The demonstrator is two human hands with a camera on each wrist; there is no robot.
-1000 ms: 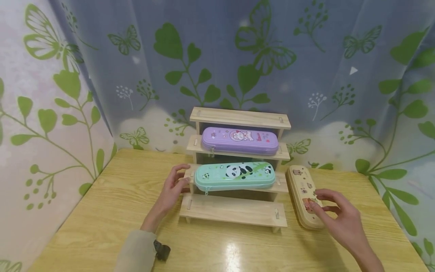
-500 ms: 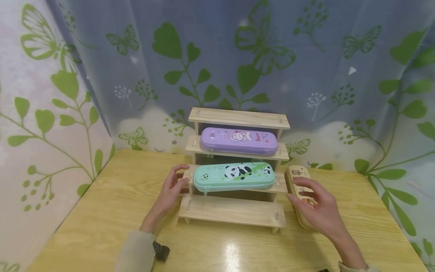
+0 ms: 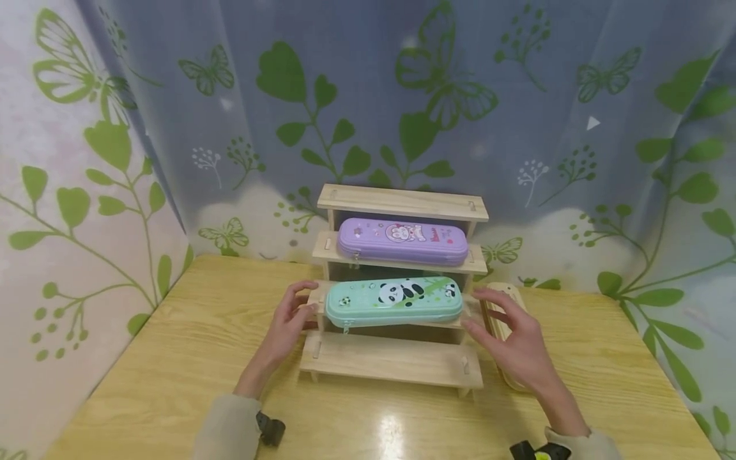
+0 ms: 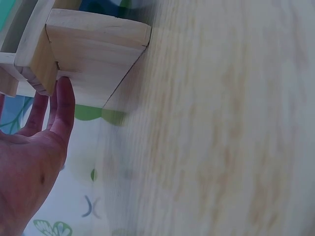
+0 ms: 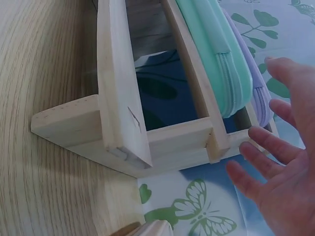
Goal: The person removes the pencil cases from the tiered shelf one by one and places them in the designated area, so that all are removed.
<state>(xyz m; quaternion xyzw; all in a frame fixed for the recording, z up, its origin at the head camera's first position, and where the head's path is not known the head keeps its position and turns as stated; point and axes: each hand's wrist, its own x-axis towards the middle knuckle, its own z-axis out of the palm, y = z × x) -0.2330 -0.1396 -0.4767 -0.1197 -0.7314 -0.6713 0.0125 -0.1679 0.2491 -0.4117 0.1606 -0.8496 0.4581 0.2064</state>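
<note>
My left hand (image 3: pixel 287 316) touches the left end of a stepped wooden rack (image 3: pixel 391 361). In the left wrist view, its fingers (image 4: pixel 64 110) reach straight up against the rack's side. My right hand (image 3: pixel 514 338) is at the rack's right end, thumb and fingers spread; the right wrist view shows its fingers (image 5: pixel 256 147) extended beside the steps, holding nothing. A mint-green panda pencil case (image 3: pixel 393 301) lies on the second step from the bottom, close to both hands. Above it, a purple pencil case (image 3: pixel 402 241) with a rabbit print lies on the third step.
A cream pencil case (image 3: pixel 506 291) lies on the table (image 3: pixel 190 358) right of the rack, partly hidden by my right hand. The top and bottom steps hold nothing. A patterned curtain (image 3: pixel 368 96) hangs close behind the rack.
My right hand has moved left from over the cream pencil case to the rack's right end. My left hand stays at the left end; the pencil cases stay in place.
</note>
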